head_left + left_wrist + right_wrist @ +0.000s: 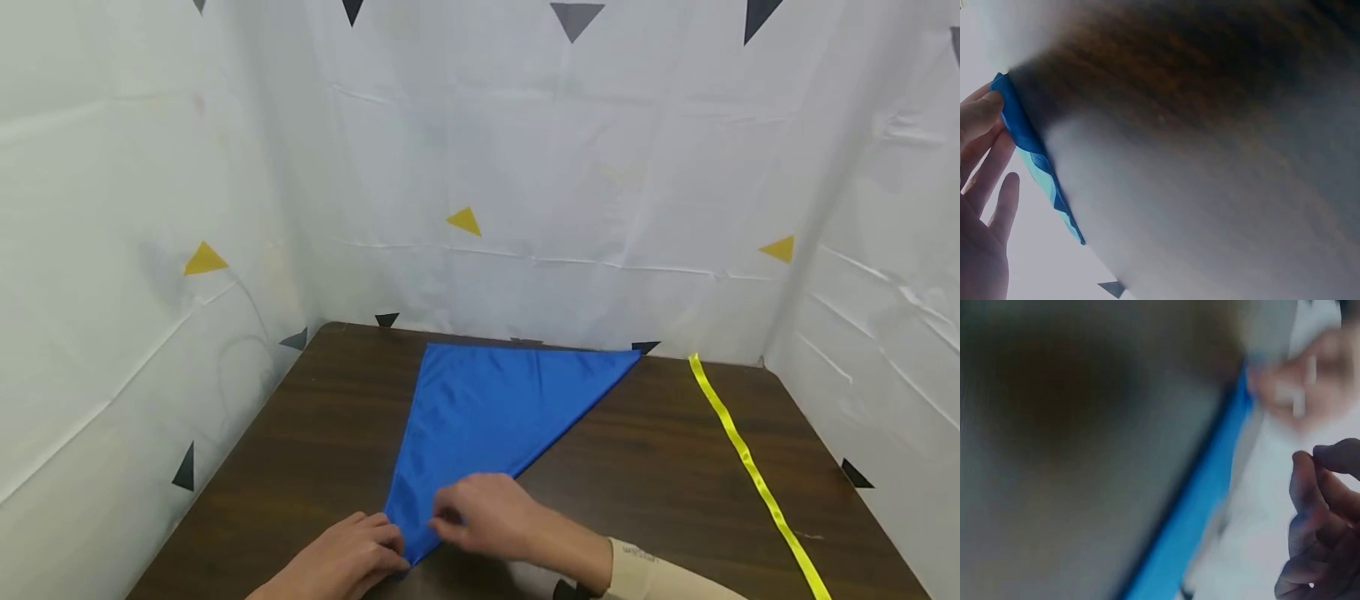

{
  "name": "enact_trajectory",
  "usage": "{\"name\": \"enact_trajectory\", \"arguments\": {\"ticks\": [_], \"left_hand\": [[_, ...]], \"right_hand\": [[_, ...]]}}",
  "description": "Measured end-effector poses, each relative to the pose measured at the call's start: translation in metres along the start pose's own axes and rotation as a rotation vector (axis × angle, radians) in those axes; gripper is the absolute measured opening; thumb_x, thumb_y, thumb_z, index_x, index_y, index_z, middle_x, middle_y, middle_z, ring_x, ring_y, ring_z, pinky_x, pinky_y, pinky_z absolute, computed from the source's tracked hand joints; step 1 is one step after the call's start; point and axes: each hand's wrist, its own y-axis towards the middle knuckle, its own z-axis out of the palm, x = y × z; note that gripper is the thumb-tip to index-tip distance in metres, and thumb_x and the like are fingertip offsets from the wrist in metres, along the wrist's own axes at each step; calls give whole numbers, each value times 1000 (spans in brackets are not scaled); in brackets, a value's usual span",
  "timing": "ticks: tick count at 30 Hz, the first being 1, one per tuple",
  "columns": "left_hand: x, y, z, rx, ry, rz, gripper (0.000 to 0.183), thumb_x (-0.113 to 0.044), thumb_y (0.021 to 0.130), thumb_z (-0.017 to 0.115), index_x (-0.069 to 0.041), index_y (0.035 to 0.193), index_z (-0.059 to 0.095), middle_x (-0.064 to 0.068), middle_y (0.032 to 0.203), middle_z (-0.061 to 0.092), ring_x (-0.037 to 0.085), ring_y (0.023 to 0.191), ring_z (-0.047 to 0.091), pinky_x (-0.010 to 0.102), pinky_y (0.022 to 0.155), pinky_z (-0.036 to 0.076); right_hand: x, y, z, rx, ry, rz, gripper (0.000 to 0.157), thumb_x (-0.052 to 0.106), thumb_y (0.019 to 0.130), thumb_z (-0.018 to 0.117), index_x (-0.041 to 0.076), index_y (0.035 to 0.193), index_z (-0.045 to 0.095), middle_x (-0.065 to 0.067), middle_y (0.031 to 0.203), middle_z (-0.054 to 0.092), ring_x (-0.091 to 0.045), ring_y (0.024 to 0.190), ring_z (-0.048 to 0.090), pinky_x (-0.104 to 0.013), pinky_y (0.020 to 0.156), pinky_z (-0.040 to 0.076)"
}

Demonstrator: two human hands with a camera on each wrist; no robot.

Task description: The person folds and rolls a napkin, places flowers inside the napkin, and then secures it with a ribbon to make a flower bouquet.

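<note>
A shiny blue cloth (487,408), folded to a triangle, lies on the dark wooden table, with one narrow corner toward me. At that near corner my left hand (356,554) pinches the cloth. In the left wrist view, the thumb lies against the end of the blue cloth (1019,125), the other fingers behind it. My right hand (487,517) hovers over the cloth's lower right edge, fingers curled. The right wrist view shows its thumb and index fingertip (1302,464) meeting with nothing between them, apart from the blurred cloth (1204,494).
A yellow ribbon (742,450) runs lengthwise along the right side of the brown table (322,433). White sheets (525,167) with black, grey and yellow triangles hang round the back and both sides. A beige band (630,571) wraps my right wrist.
</note>
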Motion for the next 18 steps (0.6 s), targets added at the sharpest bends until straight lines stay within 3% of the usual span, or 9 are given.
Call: {"name": "enact_trajectory", "arguments": {"ticks": [4, 9, 18], "left_hand": [[3, 3, 6, -29, -11, -5, 11, -22, 98, 80, -32, 99, 81, -22, 96, 66, -3, 88, 55, 13, 76, 40], [9, 5, 11, -35, -30, -16, 13, -23, 97, 82, -36, 95, 80, -25, 95, 67, -6, 88, 58, 15, 78, 44], [17, 5, 11, 81, -156, -67, 19, -20, 96, 82, -36, 101, 74, -23, 101, 69, -4, 95, 61, 21, 78, 49]], "right_hand": [[30, -4, 27, 48, 64, -11, 10, 40, 103, 73, 35, 101, 82, 24, 76, 69, 13, 62, 51, -12, 55, 42], [40, -3, 49, 91, 78, 68, 11, 45, 101, 74, 40, 105, 83, 22, 77, 72, 5, 62, 55, -18, 57, 44], [53, -2, 41, 160, 39, 119, 13, 44, 99, 77, 35, 89, 78, 16, 69, 66, -3, 59, 54, -24, 55, 44]]}}
